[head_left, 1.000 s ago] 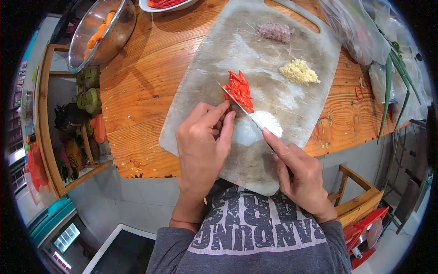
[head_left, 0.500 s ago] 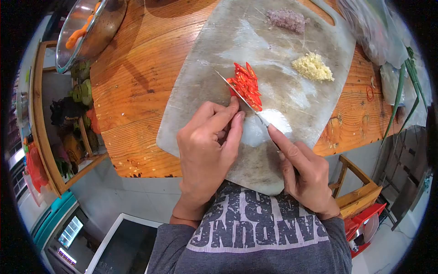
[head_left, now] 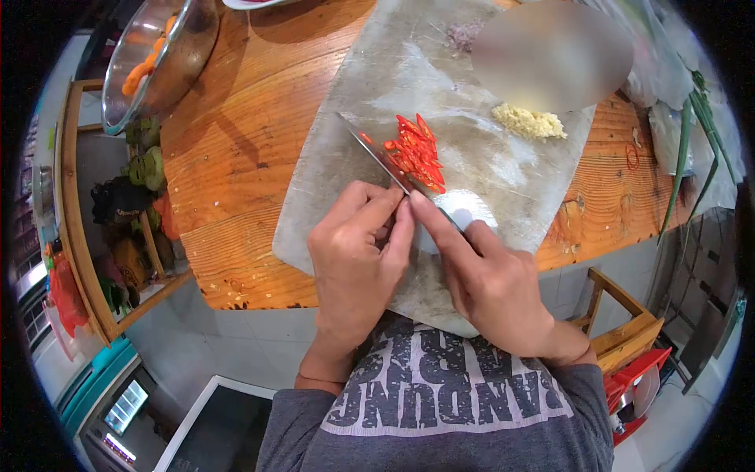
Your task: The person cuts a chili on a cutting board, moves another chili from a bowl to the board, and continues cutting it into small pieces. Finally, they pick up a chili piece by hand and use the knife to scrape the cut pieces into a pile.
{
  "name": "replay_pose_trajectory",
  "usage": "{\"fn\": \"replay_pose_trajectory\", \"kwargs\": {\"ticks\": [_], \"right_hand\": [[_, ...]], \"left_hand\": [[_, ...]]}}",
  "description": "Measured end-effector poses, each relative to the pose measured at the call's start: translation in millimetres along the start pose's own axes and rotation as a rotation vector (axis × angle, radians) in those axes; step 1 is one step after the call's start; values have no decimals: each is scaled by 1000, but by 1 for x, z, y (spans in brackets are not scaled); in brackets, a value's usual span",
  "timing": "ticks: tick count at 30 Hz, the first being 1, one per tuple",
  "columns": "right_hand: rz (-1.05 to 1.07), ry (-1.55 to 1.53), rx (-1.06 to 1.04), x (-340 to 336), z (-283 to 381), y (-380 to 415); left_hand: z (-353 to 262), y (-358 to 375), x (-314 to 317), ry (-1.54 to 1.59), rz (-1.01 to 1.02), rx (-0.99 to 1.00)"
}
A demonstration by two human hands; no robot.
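Note:
My right hand (head_left: 495,283) grips a knife (head_left: 373,156), its index finger stretched along the blade, which slants up to the left over the chopping board (head_left: 338,189). My left hand (head_left: 358,244) is closed, thumb and fingertips pinched against the near side of the blade. What lies between those fingertips is hidden. Just beyond the blade is a heap of sliced red chili (head_left: 417,153), with a small red bit near the blade. Minced garlic (head_left: 528,122) sits farther right, and some chopped purple onion or shallot (head_left: 464,36) shows at the far end.
A blurred patch covers the board's far right. The board rests on a wooden table (head_left: 228,181). A metal bowl (head_left: 181,63) with orange pieces stands far left, part of a white dish (head_left: 255,3) beside it. Green stalks (head_left: 704,126) and plastic bags (head_left: 668,134) are at right.
The knife has shifted left and toward me, with my right hand closer to my left. A small red bit now shows left of the chili heap. A blurred patch has appeared at the upper right.

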State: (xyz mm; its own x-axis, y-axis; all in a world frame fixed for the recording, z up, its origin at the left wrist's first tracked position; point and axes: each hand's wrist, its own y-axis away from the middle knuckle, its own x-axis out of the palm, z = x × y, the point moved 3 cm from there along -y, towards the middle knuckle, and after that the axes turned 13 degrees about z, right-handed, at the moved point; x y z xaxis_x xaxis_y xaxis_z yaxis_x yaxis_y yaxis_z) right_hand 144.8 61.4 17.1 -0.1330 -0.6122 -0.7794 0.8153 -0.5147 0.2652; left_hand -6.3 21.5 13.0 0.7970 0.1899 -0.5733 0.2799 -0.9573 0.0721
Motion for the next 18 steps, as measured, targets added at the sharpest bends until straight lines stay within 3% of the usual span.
{"fn": "replay_pose_trajectory", "kwargs": {"ticks": [5, 12, 18], "right_hand": [[-39, -102, -6, -1, -2, 5], [-152, -298, -88, 1, -18, 17], [-111, -242, -61, -2, -15, 18]], "left_hand": [[3, -2, 1, 3, -107, -32], [-4, -5, 0, -51, -70, -49], [-1, -4, 0, -28, -61, -38]]}}
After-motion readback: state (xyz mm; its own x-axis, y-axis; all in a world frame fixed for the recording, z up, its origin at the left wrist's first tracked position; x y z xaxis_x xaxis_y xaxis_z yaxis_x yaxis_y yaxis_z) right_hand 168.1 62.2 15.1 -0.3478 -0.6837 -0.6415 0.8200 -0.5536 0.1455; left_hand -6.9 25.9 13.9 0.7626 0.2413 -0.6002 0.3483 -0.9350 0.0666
